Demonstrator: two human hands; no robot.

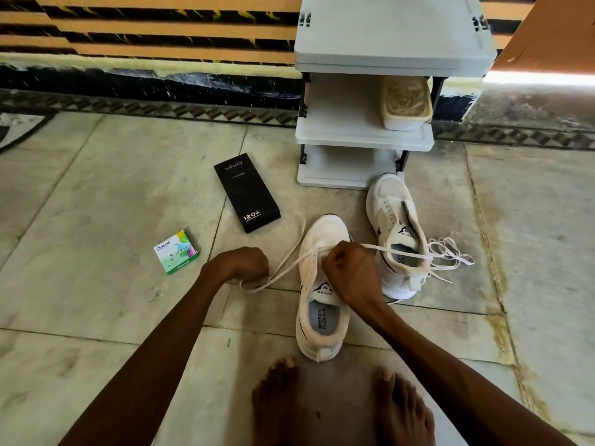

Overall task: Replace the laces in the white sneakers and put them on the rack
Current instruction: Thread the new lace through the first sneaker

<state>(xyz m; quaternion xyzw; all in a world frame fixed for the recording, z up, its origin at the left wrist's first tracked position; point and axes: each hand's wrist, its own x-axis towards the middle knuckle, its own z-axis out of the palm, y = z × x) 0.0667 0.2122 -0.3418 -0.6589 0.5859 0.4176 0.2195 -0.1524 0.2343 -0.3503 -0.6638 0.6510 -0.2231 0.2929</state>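
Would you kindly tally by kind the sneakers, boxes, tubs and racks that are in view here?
White sneakers: 2 (near sneaker, far sneaker)
Boxes: 2 (black box, Odonil box)
Plastic tub: 1
Rack: 1
Total: 6

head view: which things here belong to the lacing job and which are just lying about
Job: near sneaker, far sneaker, lace held in left hand and right hand, loose lace by the far sneaker, rack.
Lying about: black box, green box, tub on the rack (contents unclear).
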